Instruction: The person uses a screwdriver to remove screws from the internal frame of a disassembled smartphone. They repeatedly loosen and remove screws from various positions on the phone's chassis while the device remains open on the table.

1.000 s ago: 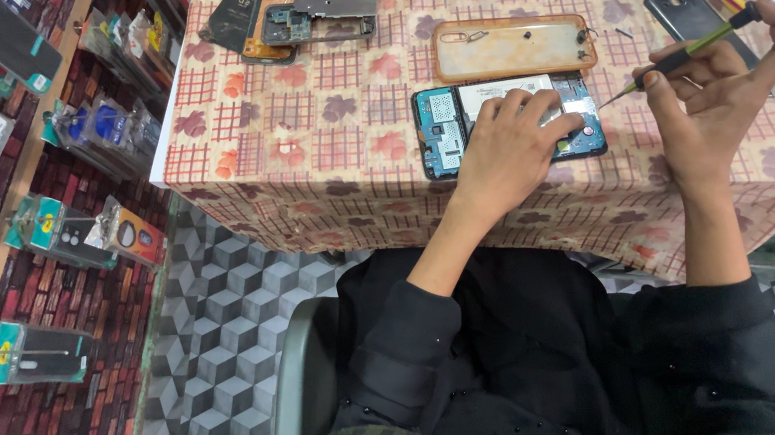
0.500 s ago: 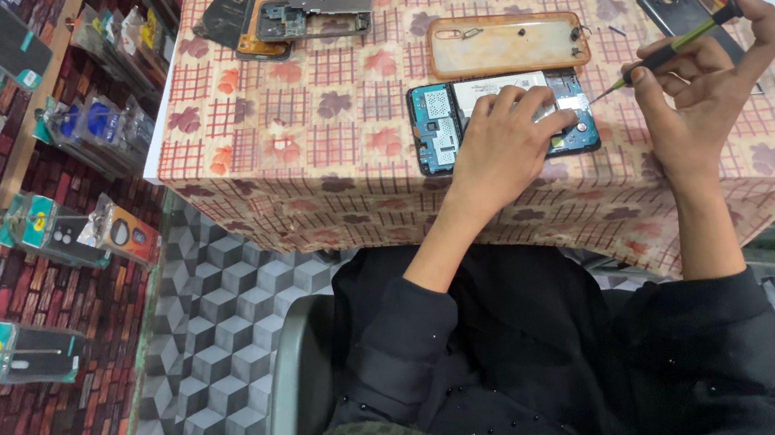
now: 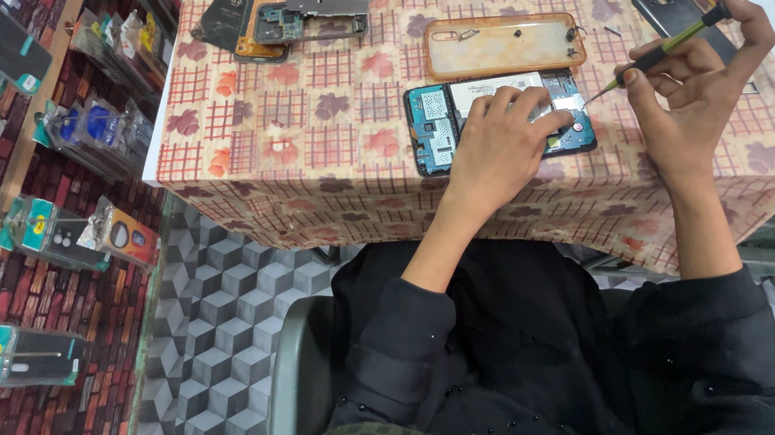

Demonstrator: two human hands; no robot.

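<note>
Since the earlier frames your right hand (image 3: 694, 94) had come in a little toward the phone, bringing the tip of the thin black and yellow screwdriver (image 3: 663, 58) closer to the lower right corner of the opened smartphone with its blue circuit board exposed (image 3: 441, 129). Your left hand (image 3: 498, 141) had stayed pressed on that phone. Its fingers were spread flat over the white battery area, holding the phone down, not curled round anything. Your right hand's fingers were closed round the screwdriver's handle, the tip pointing left at the phone's edge, just beside your left fingertips.

The phone lay on the patterned orange and red checked tablecloth (image 3: 294, 130), near the table's front edge. Just behind it lay a clear orange-tinted phone case (image 3: 499, 42). A dark smartphone (image 3: 672, 11) lay behind your right hand. Further back on the left sat a stripped phone frame with a grey metal plate (image 3: 303, 12).
</note>
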